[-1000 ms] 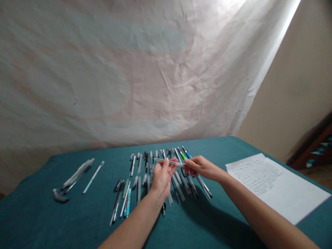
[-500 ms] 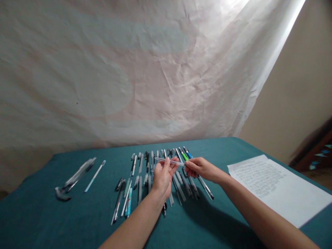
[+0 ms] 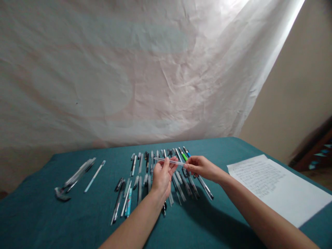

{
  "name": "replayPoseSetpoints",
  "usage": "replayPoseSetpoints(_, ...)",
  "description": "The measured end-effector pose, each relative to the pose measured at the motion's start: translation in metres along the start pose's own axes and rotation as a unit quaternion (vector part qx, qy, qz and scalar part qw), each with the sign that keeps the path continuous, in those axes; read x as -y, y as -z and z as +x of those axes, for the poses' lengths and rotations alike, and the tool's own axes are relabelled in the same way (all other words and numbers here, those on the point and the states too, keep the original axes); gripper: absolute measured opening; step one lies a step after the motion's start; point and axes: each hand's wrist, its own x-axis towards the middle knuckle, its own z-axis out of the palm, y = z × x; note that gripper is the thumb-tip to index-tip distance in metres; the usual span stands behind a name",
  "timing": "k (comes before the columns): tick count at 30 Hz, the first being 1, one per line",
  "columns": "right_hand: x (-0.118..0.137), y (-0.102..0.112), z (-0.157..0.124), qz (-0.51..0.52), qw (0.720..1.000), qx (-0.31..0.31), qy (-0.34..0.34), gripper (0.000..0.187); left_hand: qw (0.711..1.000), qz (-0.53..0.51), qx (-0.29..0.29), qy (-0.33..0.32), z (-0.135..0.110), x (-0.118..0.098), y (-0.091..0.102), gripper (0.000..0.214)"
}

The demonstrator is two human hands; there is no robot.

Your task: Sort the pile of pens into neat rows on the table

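Observation:
Between my hands, above the rows of pens, a thin clear tube like a pen barrel or refill (image 3: 178, 163) lies nearly level. My left hand (image 3: 163, 174) has its thumb pressed on the tube's left part, the palm turned up. The fingertips of my right hand (image 3: 201, 166) pinch its right end. Below are two rows of pens, caps and clear barrels, partly hidden by my hands. A turquoise pen (image 3: 129, 203) and a black-tipped clear pen (image 3: 118, 206) lie at the near left of the rows. A green-banded pen (image 3: 183, 154) is behind my right hand.
Written sheets of paper (image 3: 280, 186) lie at the right of the green-clothed table (image 3: 85, 224). On the left are a bundle of clear pens (image 3: 79, 174) and a single white and light-blue pen (image 3: 95, 176). A hanging pale sheet (image 3: 145, 76) backs the table.
My right hand's fingers have shifted slightly at the tube's right end. My left hand and the pens on the table look almost the same.

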Motion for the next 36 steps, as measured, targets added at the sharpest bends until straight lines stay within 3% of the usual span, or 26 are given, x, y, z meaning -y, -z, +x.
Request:
replayPoseSetpoints(4, -0.0002, -0.0007, -0.0003, 0.008, 0.999, 0.032, -0.017, 0.049, 1.000, 0.009, -0.007, 0.000, -0.0004, 0.0004, -0.0005, 0.011)
replayPoseSetpoints(8, 0.0001, 0.0001, -0.0006, -0.014, 1.000, 0.000, 0.010, 0.040, 1.000, 0.004, -0.001, 0.001, -0.0004, 0.0012, 0.0000, 0.012)
replayPoseSetpoints(13, 0.0011, 0.0006, -0.0009, 0.004, 0.999, 0.039, -0.024, 0.048, 1.000, 0.011, -0.009, 0.003, -0.0007, 0.0009, -0.0002, 0.011)
replayPoseSetpoints(18, -0.0005, 0.0013, 0.0002, -0.021, 1.000, 0.004, 0.004, 0.038, 1.000, 0.008, -0.015, 0.002, -0.0012, 0.0012, -0.0009, 0.011)
replayPoseSetpoints(24, -0.0002, 0.0014, 0.0007, 0.032, 0.999, 0.027, -0.006, 0.039, 1.000, 0.008, -0.022, 0.000, -0.0009, 0.0026, -0.0002, 0.010)
replayPoseSetpoints(36, -0.0072, 0.0045, 0.0050, -0.005, 0.999, -0.046, 0.025, 0.029, 0.999, -0.012, -0.036, 0.017, 0.0001, 0.0066, 0.0013, 0.008)
